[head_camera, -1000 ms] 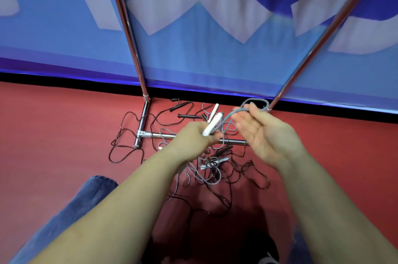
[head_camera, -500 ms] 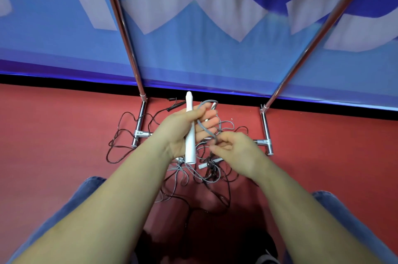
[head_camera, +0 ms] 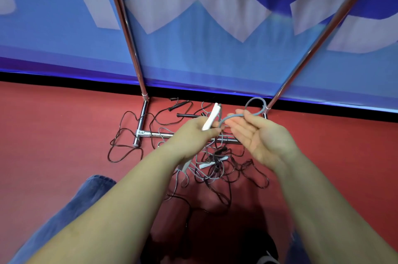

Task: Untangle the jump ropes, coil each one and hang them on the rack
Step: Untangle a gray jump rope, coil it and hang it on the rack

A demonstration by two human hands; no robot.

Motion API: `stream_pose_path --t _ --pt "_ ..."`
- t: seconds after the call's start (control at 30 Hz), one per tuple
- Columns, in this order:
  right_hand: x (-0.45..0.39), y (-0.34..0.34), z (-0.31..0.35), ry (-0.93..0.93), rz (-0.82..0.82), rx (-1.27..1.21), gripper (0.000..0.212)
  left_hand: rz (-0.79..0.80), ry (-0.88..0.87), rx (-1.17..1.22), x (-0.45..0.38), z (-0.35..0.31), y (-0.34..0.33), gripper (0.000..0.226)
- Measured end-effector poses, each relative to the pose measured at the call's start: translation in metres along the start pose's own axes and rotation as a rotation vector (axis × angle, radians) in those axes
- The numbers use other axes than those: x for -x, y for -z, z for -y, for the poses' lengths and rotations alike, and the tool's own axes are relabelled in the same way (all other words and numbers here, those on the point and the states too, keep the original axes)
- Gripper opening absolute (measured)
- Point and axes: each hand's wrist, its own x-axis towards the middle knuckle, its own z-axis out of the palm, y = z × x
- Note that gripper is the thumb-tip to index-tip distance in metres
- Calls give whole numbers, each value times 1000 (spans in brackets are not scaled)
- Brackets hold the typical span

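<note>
While my left hand (head_camera: 195,132) grips the white handle (head_camera: 211,116), my right hand (head_camera: 261,134) pinches the grey rope (head_camera: 233,116) loop above the floor tangle (head_camera: 215,164).

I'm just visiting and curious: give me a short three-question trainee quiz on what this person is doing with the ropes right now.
1. True or false: the left hand grips a white handle.
2. Which colour is the cord pinched by the right hand? A black, B grey, C red.
3. Fill in: the tangled ropes lie on the red ____ around the rack's base.

Key: 1 true; 2 B; 3 floor.
</note>
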Motion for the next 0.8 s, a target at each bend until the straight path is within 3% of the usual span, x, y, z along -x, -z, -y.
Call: stream_pose_path --t 0.13,0.3,0.47,0.53,0.6,0.67,0.8 --pt "0 -2 1 78 48 39 15 -65 -71 97 0 1 -3 7" --pt "-7 7 -25 161 65 966 32 -141 -10 375 -4 -3 2 15" --pt "-9 14 -33 197 25 1202 10 -96 17 633 -3 -15 5 11" --pt "-9 14 -33 242 -8 1261 12 -86 9 695 -3 -17 8 12" --pt "-10 12 -31 284 -51 1179 18 -75 -2 721 -3 -18 10 13" --pt "-8 7 -24 246 -82 883 13 -68 -5 634 -5 -14 9 12" --pt "0 -1 -7 154 -90 406 16 32 36 155 -3 1 3 15"
